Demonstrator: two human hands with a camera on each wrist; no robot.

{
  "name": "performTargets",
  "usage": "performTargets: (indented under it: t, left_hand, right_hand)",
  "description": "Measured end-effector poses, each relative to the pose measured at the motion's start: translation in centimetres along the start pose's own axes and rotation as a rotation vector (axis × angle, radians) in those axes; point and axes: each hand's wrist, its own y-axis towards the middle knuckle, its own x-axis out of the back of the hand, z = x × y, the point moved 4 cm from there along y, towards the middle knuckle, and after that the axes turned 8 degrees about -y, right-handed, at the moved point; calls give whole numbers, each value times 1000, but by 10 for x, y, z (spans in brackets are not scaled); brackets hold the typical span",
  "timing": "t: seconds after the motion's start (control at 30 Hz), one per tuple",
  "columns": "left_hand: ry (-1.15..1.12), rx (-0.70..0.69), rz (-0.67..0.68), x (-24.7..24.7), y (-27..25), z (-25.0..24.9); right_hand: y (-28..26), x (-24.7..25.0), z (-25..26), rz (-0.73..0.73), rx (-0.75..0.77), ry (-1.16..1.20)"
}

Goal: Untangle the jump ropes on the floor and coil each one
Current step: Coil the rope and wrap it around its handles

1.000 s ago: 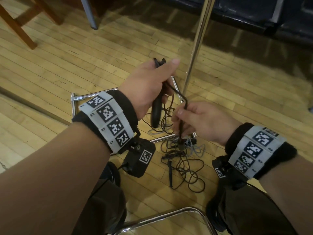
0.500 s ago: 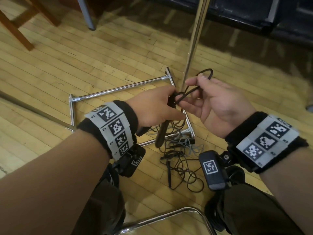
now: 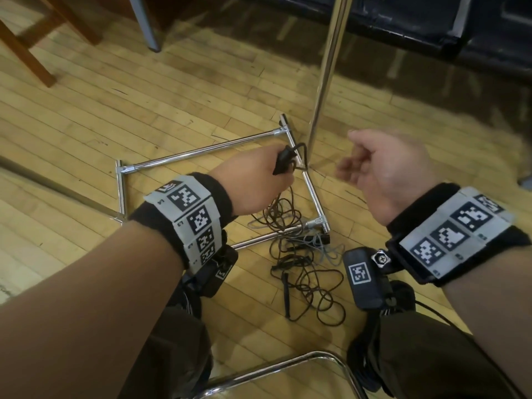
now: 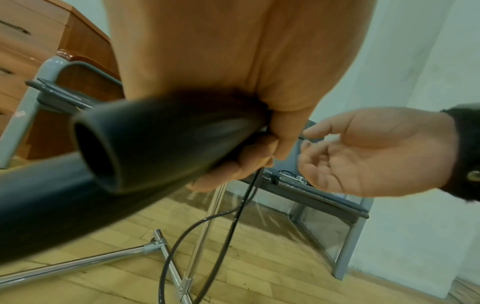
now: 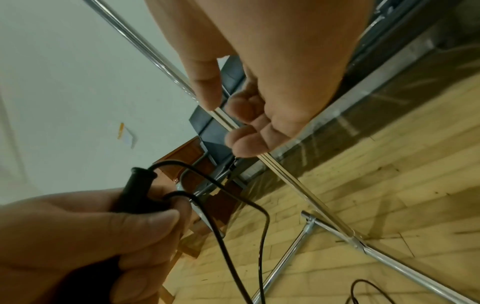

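Observation:
My left hand (image 3: pixel 259 180) grips a black jump-rope handle (image 3: pixel 283 162), with a loop of its thin black cord (image 5: pixel 233 195) caught under the fingers. From that hand the cord drops to a tangled pile of black and grey ropes (image 3: pixel 299 254) on the wooden floor. A second black handle (image 3: pixel 286 292) lies in the pile. My right hand (image 3: pixel 359 168) hovers just right of the left one, fingers loosely curled and holding nothing. The left wrist view shows the handle (image 4: pixel 155 139) close up and the empty right palm (image 4: pixel 376 152).
A chrome rack base (image 3: pixel 207 151) lies on the floor under my hands, and part of the pile lies over its near bar. Its upright pole (image 3: pixel 325 67) rises between the hands. Wooden chair legs (image 3: pixel 20 47) stand far left, a dark bench (image 3: pixel 431 24) behind, a chrome tube (image 3: pixel 288 367) near my knees.
My right hand has let go of the cord loop and drawn away to the right. The left hand keeps the handle and has moved slightly forward and to the right.

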Motion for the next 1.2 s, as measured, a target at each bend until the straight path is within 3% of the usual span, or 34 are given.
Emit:
performTargets:
  t: [0.07,0.2,0.33,0.4,0.47,0.57,0.67,0.73,0.83,0.97,1.07,1.2]
  left_hand:
    - [28,-6,44,-4,-2,-1]
    - [-32,-65,126,-8,-5,-9]
    - [-175,-69,75,-3,-1,-10]
    - [-232,-63,59,-2,-1,-9]
    - [-276,-58,8,-1,0,-8]
    - [-361,1,-206,11,6,1]
    - [-665,120,-444,26,7,15]
    - [-817,139,-533,32,5,19]
    - [-977,77,-543,27,2,14]
    - [-1172,34,-513,13,2,-1]
    - [-1228,29,-517,5,1,-13]
    - [-1306,44,-579,4,1,-18]
  right_hand:
    - [-1,-2,5,50,98,-44]
    - [-11,-26,-7,386,96,-225]
    - [-14,-38,-17,461,159,-605]
    - [-15,-40,-19,479,192,-667]
    - [-17,-41,-17,474,210,-630]
    - [-18,-39,-9,456,240,-590]
    - [-23,-40,-4,522,258,-620]
    - [-28,-43,-4,578,255,-647]
    - [-31,-49,-8,595,196,-616]
    - [-30,-51,-16,452,35,-483]
    - [-37,-58,-21,507,-137,-212]
    - [-37,-63,-22,553,-186,-85]
